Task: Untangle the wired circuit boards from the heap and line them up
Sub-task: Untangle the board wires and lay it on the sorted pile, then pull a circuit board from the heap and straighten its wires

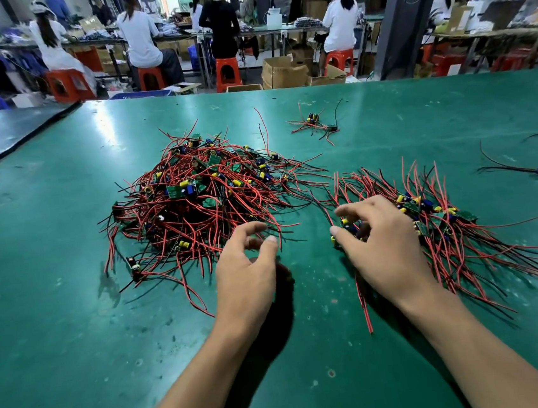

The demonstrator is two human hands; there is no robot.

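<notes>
Clearly, the heap (193, 191) lies just ahead and left of the left hand (248, 272), which hangs loosely curled and empty; the right hand (381, 245) rests over the near-left end of the row (445, 218), its grip hidden.

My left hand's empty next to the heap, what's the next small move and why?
Probably reach the left hand to the yellow-topped board at the near edge of the heap and pinch it: the hand hovers empty beside it, while the right hand rests on the left end of the row.
</notes>
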